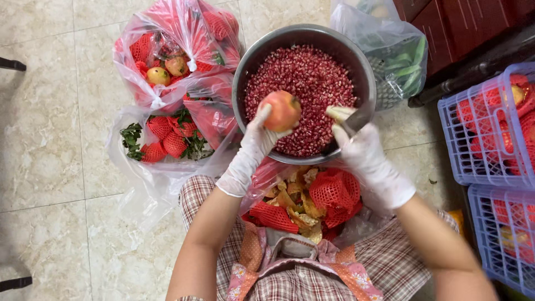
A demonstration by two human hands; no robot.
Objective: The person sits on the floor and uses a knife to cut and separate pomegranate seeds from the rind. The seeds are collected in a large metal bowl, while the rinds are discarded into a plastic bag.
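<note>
My left hand (252, 146), in a white glove, holds a whole reddish pomegranate (282, 110) over a steel bowl (251, 67) heaped with red pomegranate seeds (312, 83). My right hand (369, 159), also gloved, grips a knife (356, 118) whose blade lies just right of the fruit, above the bowl's near rim. Below the bowl, between my knees, a bag of peel scraps and red foam nets (312, 200) lies open.
At the left stand clear bags of pomegranates in red foam nets (173, 56) and of nets with leaves (167, 142). A bag with a pineapple (395, 61) sits behind the bowl. Blue plastic crates of netted fruit (490, 128) line the right. The floor is beige tile.
</note>
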